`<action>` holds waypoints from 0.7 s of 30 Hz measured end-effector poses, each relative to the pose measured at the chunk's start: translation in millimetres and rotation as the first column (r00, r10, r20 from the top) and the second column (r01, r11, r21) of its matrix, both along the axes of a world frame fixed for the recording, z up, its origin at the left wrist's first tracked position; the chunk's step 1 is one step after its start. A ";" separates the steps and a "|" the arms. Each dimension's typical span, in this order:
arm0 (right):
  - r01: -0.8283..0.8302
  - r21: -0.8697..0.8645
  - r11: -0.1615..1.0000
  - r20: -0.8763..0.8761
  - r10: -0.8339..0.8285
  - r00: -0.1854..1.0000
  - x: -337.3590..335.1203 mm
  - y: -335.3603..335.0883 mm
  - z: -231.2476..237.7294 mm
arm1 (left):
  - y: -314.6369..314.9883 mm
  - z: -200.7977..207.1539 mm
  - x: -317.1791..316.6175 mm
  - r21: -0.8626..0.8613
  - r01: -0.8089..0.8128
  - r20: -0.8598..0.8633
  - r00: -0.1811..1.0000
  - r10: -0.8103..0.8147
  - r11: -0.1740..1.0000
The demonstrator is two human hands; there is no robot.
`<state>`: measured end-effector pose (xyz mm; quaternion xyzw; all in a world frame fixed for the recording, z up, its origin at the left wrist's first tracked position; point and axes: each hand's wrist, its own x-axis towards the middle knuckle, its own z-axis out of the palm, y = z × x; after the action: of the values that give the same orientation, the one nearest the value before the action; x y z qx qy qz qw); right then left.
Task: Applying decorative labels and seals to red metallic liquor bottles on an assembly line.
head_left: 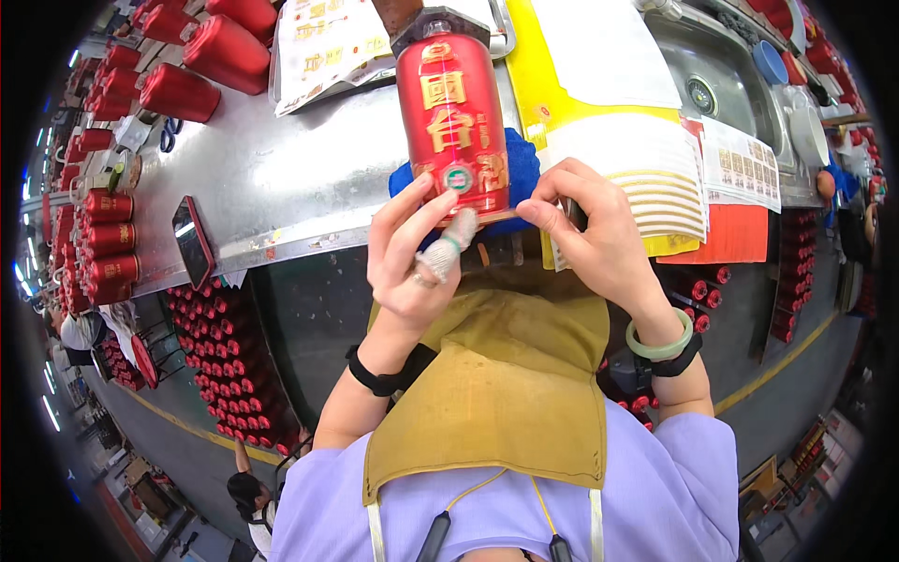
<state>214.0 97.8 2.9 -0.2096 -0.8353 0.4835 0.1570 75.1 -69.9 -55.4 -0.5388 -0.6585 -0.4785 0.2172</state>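
A red bottle point(449, 112) with gold lettering and a small green-and-white round sticker point(457, 179) lies on a blue cloth point(522, 167), its base toward me. My left hand point(412, 248) grips the bottle's lower end, fingertips pressing on the side near the sticker. One of its fingers wears a whitish woven cover point(440, 257). At the base's right edge, my right hand point(595, 225) is closed, thumb and forefinger close together by the bottle. Whatever they pinch is too small to tell. The bottle's far end meets a dark grey angular support point(440, 21).
Printed sticker sheets lie on a tray point(274, 80) behind. To the right are stacked white labels point(618, 155), a yellow sheet point(529, 70), red paper point(726, 234) and a sink point(702, 56). A phone point(193, 242), scissors point(169, 134) and several red bottles point(178, 92) stand left.
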 end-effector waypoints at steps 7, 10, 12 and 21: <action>-0.012 0.002 1.000 0.014 0.012 1.000 -0.2 -1.8 5.5 | -11.6 -9.8 3.6 -0.030 -0.086 0.154 0.984 0.089 0.996; -0.004 -0.021 1.000 0.052 0.005 0.999 1.6 -2.1 6.4 | -3.5 -5.2 12.4 0.024 -0.149 0.028 0.989 0.149 0.988; -0.003 -0.013 1.000 0.046 0.004 0.999 2.9 -1.3 4.3 | -0.9 -2.3 17.6 0.016 -0.182 -0.041 0.982 0.183 0.983; -0.017 -0.056 0.998 0.000 0.017 1.000 4.5 -3.5 2.5 | -7.0 -5.1 13.9 0.038 -0.096 0.241 0.967 0.084 0.995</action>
<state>218.5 94.3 5.3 -0.2070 -0.8232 0.5079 0.1469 88.9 -76.9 -60.6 -0.4413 -0.6917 -0.5454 0.1711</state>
